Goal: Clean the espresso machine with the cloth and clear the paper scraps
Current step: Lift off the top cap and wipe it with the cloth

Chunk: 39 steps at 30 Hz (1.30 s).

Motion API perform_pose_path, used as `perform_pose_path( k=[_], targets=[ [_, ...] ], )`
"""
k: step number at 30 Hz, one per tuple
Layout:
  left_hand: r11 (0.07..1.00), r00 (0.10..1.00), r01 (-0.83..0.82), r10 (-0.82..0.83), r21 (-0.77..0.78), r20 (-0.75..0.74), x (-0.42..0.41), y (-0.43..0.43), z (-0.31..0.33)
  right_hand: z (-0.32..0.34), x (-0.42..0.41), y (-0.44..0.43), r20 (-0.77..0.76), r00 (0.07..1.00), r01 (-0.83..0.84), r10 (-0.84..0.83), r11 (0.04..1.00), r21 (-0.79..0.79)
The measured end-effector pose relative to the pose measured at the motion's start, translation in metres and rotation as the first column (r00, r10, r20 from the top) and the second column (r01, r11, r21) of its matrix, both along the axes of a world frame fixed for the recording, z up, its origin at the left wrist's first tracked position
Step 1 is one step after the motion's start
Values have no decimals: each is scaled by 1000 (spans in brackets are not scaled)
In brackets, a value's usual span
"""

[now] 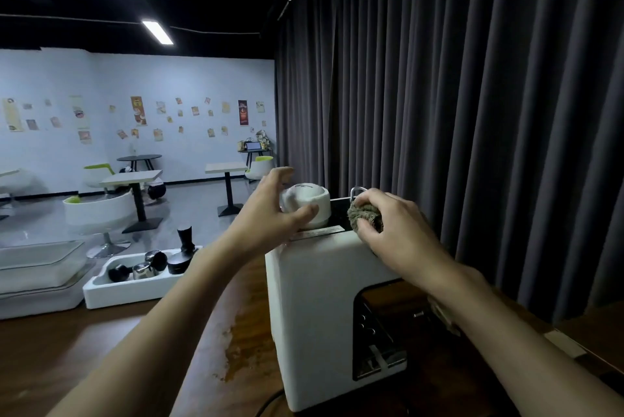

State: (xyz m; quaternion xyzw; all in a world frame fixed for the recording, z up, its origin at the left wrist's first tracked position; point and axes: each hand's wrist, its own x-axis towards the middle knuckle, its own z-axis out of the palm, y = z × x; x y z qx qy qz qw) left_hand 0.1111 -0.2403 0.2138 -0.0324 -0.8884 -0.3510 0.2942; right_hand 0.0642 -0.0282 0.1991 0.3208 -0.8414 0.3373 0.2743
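Far left, a glass case [40, 261] sits on the wooden counter [84, 359]. Next to it a white tray [135, 288] carries a black tamper [185, 237] and a steel jug [143, 269]. Behind them, posters [138, 111] dot the pale wall, their writing too small to read.

Now the arms. The left forearm stretches up from the lower left, wrist straight. The left hand [270, 214] is cupped round the white cup [309, 202], with the thumb lying along the near wall and the fingers arching over the far side. I cannot tell whether those fingertips touch. The cup stands rounded end up on top of the machine [320, 315], at its left end, with a faint dark line on its crown.

The machine itself is white and stands mid-counter, its dark front panel turned to the right. A pale strip runs along its top edge, and any print there is blurred.

Just right of the cup, the right hand [398, 231] sits knuckles up, fingers curled tight on the bunched grey-green cloth [366, 214]. It presses the cloth onto the machine's dark top. A metal loop [356, 190] pokes up just behind.

The right forearm runs in from the lower right, crossing above the front panel. Under it lies a pale crumpled bit [442, 315] beside the machine; paper or not, I cannot tell. A dark curtain [489, 112] fills the right.
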Motion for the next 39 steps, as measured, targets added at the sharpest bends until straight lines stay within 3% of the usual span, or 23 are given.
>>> perform_pose_path(
  k=[6, 13, 18, 24, 39],
  targets=[
    [989, 998, 52, -56, 141, 26, -18, -6, -7, 3, -3, 4, 40, 998, -42, 43, 998, -41],
    [991, 991, -126, 128, 38, -42, -20, 5, -12, 1, -6, 5, 66, 995, -67, 73, 994, -85],
    [980, 996, -17, 33, 201, -79, -18, 13, -20, -1, -8, 7, 75, 993, -88, 95, 991, -97],
    [982, 982, -120, 139, 145, -129, -16, 18, -22, -1, -10, 8, 74, 991, -106, 112, 990, -90],
    [968, 980, -142, 168, 206, -111, -8, 23, -26, -2, -10, 8, 76, 992, -93, 100, 992, -91]
  ],
)
